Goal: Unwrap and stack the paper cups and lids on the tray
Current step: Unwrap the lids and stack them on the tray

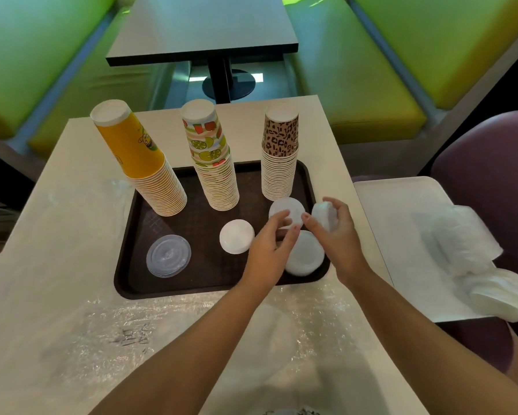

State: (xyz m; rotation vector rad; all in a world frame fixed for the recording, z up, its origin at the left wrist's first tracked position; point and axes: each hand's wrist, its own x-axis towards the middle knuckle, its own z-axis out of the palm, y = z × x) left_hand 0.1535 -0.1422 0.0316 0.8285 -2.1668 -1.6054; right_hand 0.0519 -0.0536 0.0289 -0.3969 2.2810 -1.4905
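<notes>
1. The right grip (332, 223) clasps a short stack of white lids (322, 215), held on edge above the tray's (126, 265) right rim.
2. The left grip (277, 239) pinches a single white lid (287, 211) between thumb and fingertips, just left of the right grip's stack.
3. Directly below both grips a white lid pile (305, 259) sits in the tray's near right corner.
4. Left of the left grip lies another white pile (236, 236), and further left a clear lid pile (168, 256).
5. Beyond the grips three upturned cup stacks stand along the tray's far side: leopard cups (280, 151) nearest, fruit cups (212, 154) in the middle, yellow cups (138, 157) furthest left and leaning.
6. Well right of the right grip, wrapped lids (473, 250) rest on a white tray (401, 235).
7. Crumpled plastic wrap (191, 324) covers the counter (72, 175) beneath the forearms.
</notes>
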